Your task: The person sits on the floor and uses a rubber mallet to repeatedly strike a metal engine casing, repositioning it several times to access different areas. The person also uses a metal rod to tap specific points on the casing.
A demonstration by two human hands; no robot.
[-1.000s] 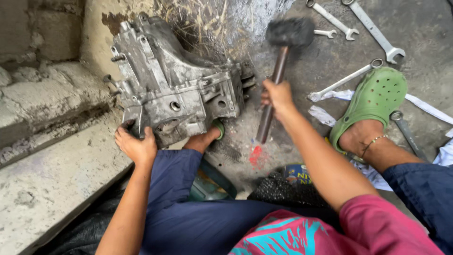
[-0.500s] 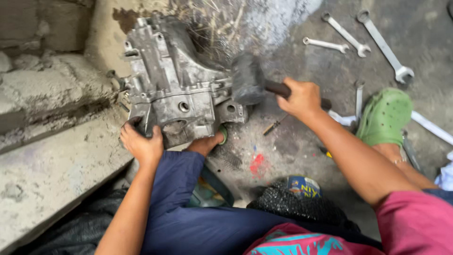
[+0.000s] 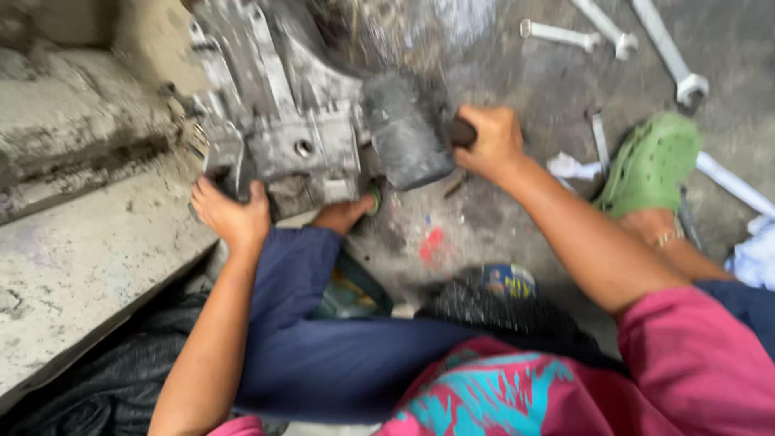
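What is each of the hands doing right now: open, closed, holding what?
Left hand: gripping the lower edge of the grey metal housing.
Right hand: closed on the handle of the hammer, whose head is at the housing.

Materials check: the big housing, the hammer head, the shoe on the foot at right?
Housing: looks like cast aluminium, dull grey and grimy, with ribs and bolt holes. Hammer head: dark grey and matte, motion-blurred, so steel or rubber cannot be told; the right hand grips its handle. Shoe: moulded green foam or rubber, smooth and one-piece.
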